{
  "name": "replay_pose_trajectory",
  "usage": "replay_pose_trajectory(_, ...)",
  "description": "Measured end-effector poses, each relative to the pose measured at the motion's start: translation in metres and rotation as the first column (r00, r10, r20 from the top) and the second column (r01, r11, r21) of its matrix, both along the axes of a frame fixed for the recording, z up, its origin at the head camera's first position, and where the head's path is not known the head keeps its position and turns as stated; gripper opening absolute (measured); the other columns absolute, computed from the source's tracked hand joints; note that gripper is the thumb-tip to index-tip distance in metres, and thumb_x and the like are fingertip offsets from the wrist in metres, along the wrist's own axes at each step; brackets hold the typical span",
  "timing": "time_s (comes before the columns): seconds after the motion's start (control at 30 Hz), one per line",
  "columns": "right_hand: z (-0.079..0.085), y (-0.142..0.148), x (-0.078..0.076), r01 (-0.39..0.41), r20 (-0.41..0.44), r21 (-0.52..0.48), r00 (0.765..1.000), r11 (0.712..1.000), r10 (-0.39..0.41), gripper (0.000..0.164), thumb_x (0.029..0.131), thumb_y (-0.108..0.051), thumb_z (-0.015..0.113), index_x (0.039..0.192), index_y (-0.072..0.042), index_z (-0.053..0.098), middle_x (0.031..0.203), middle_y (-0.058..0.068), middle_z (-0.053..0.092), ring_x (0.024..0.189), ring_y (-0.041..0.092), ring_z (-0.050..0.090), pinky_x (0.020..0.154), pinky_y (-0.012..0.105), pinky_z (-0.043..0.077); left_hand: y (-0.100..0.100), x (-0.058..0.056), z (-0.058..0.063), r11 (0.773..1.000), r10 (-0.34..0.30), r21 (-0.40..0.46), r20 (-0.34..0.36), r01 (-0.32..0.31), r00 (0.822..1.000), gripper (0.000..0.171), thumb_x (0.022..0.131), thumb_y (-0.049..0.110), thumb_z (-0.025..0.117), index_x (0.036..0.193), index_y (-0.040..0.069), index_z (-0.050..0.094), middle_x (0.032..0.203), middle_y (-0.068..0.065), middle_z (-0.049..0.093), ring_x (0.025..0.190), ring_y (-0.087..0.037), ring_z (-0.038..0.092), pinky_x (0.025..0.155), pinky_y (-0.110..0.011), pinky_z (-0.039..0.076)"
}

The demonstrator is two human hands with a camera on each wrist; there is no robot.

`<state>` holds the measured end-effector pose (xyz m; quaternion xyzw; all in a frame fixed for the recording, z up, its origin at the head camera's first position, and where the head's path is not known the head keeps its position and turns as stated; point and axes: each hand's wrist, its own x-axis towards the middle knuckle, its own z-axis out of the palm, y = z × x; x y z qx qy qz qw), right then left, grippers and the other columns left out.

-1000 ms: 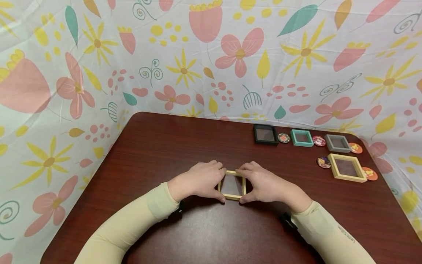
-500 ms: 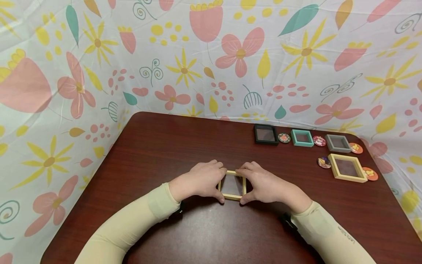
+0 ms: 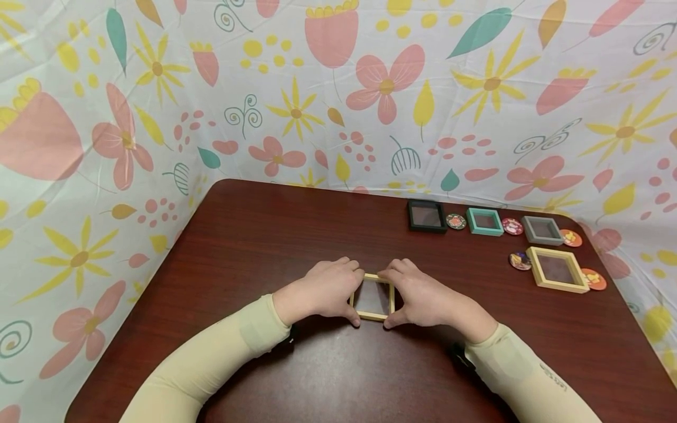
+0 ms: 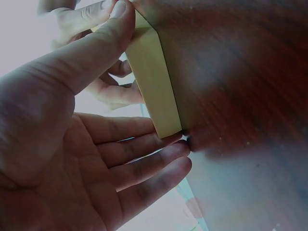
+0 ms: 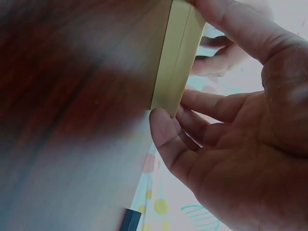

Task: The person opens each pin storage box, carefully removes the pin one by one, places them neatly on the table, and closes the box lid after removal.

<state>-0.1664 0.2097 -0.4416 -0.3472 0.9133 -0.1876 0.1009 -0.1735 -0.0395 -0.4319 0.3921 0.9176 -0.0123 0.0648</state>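
Note:
A small pale yellow square frame (image 3: 372, 316) with a clear film window lies on the dark wood table (image 3: 264, 229) in front of the person. The left hand (image 3: 329, 288) grips its left side, thumb at the near corner and fingers at the far corner. Opposite it, the right hand (image 3: 424, 295) holds the right side in the same way. In the left wrist view the frame's side wall (image 4: 156, 82) spans between thumb and fingertips. A thin seam runs along the frame's edge (image 5: 177, 57) in the right wrist view.
At the table's far right stand a black frame (image 3: 427, 228), a teal frame (image 3: 485, 231), a grey frame (image 3: 545, 240) and a larger yellow frame (image 3: 562, 286). Round printed discs lie beside them, including a red one (image 3: 512, 226) and an orange one (image 3: 595, 279). A flowered cloth (image 3: 296, 59) hangs behind.
Almost nothing differs. Both hands keep their hold on the small yellow frame, with only a very slight shift of the hands and forearms.

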Motion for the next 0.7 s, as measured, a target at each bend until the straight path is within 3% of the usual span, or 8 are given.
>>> replay_pose_trajectory(0.2, -0.002, -0.0031, 0.0018, -0.01, -0.047, 0.032, 0.999, 0.999, 0.012, 0.088, 0.076, -0.035, 0.103, 0.145, 0.005, 0.064, 0.128, 0.006, 0.06, 0.114, 0.023, 0.051, 0.09, 0.038, 0.053, 0.0, -0.0002, -0.0012, 1.0, -0.001, 0.008, -0.003, 0.001, 1.0, 0.077, 0.075, 0.074, 0.094, 0.119, 0.015, 0.072, 0.111, 0.005, 0.064, 0.107, -0.017, 0.06, 0.083, -0.032, 0.058)
replay_pose_trajectory(0.47, -0.0027, -0.0033, 0.0053, -0.002, -0.056, 0.049, 0.998, 0.999, 0.005, 0.101, 0.079, -0.05, 0.102, 0.152, 0.006, 0.06, 0.134, 0.006, 0.059, 0.114, 0.02, 0.051, 0.088, 0.037, 0.054, -0.0005, -0.002, 0.0003, 1.0, -0.001, 0.013, 0.019, 0.0, 1.0, 0.083, 0.075, 0.074, 0.094, 0.128, 0.014, 0.073, 0.119, 0.003, 0.067, 0.112, -0.017, 0.062, 0.086, -0.033, 0.059)
replay_pose_trajectory(0.7, -0.0032, 0.0015, -0.0018, -0.011, -0.072, 0.067, 0.997, 0.998, 0.016, 0.094, 0.078, -0.04, 0.101, 0.151, 0.005, 0.061, 0.131, 0.006, 0.058, 0.115, 0.021, 0.051, 0.091, 0.039, 0.054, -0.0006, -0.0044, -0.0033, 0.998, 0.014, 0.056, 0.034, -0.016, 0.999, 0.097, 0.077, 0.08, 0.089, 0.141, 0.009, 0.069, 0.125, -0.003, 0.068, 0.114, -0.021, 0.061, 0.083, -0.035, 0.06)
